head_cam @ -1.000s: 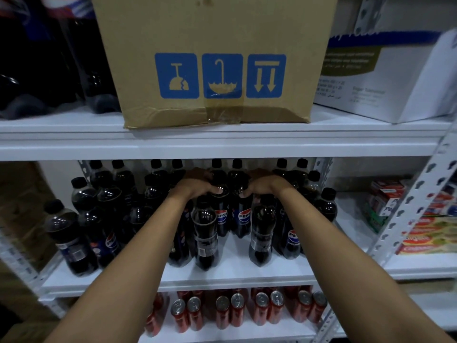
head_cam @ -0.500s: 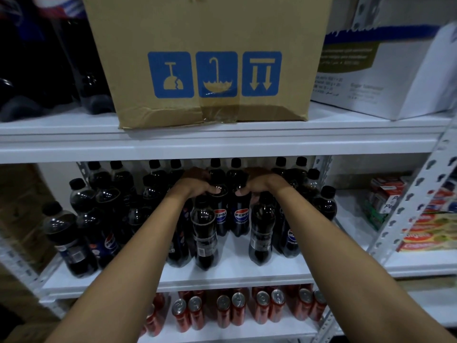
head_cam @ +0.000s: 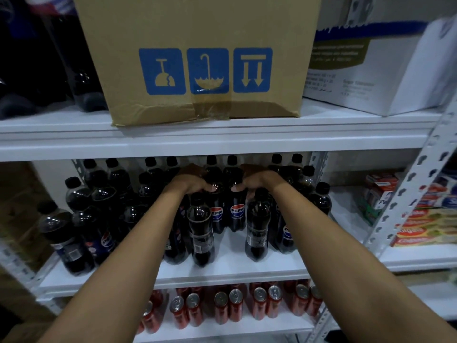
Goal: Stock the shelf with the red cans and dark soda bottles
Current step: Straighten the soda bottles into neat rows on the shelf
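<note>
Head view: both bare forearms reach into the middle tier of a white metal shelf (head_cam: 222, 273), where dark Pepsi bottles (head_cam: 99, 219) stand upright in rows, black caps up.

The left hand (head_cam: 191, 180) lies over the shoulder of one Pepsi bottle (head_cam: 216, 211) in the middle of the group, its fingers curled down around the neck and the thumb pressed against the front. The right hand (head_cam: 258, 179) grips the neighbouring Pepsi bottle (head_cam: 238, 214) the same way, fingers wrapped over the top, thumb at the front. These two bottles stand side by side, touching or nearly so, with their labels facing out. Whether their bases rest on the shelf board cannot be told, as nearer bottles hide them.

Just in front stand two more bottles, one (head_cam: 201, 233) below the left wrist, one (head_cam: 257, 229) below the right wrist.

On the tier beneath, red cans (head_cam: 227, 308) stand upright in paired rows, silver tops showing.

On the tier above sits a cardboard box (head_cam: 197, 58) with three blue handling symbols, a white carton (head_cam: 358, 70) to its right and large dark bottles (head_cam: 44, 58) to its left. Toothpaste boxes (head_cam: 425, 226) lie on the adjoining shelf at right.
</note>
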